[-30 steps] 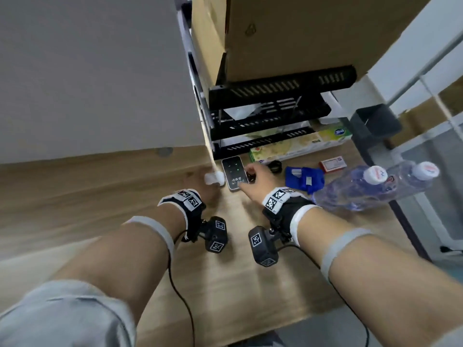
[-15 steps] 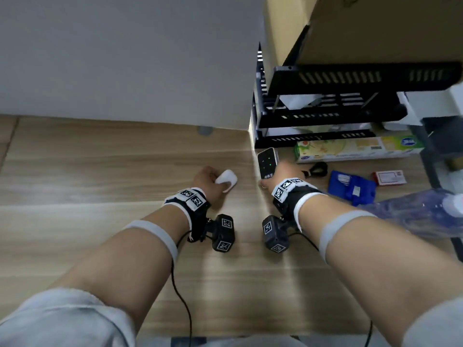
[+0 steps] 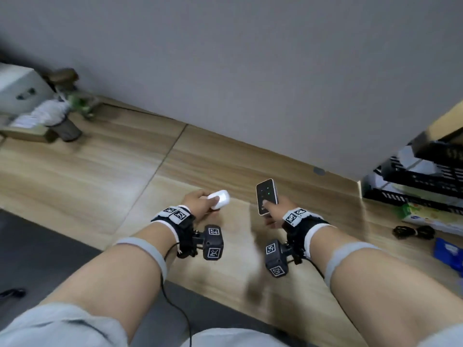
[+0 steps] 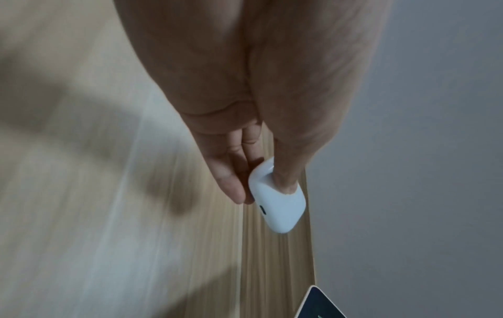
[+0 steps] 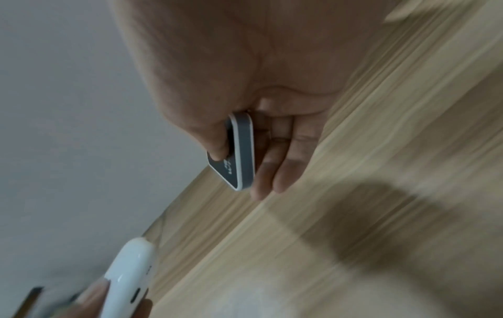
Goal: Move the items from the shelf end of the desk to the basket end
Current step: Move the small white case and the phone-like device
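Observation:
My left hand [image 3: 200,201] pinches a small white earbud case [image 3: 219,199] between thumb and fingers, held above the wooden desk [image 3: 100,176]; the left wrist view shows the white earbud case [image 4: 277,204] with its dark port facing out. My right hand [image 3: 274,211] grips a flat black remote [image 3: 267,196] with green lights, thumb on its face and fingers behind. In the right wrist view the black remote [image 5: 239,150] is seen edge-on with a grey rim. Both hands hover over mid-desk, side by side.
A black wire shelf [image 3: 426,181] with a cardboard box on top stands at the right end. Near it lie a green-and-white box [image 3: 431,214], a black cable [image 3: 413,232] and a blue item [image 3: 448,250]. A basket with clutter [image 3: 32,118] sits far left. A grey wall runs behind.
Both hands lifted the earbud case and the remote off the desk by the shelf and carried them left. The view swung left, so the basket end now shows.

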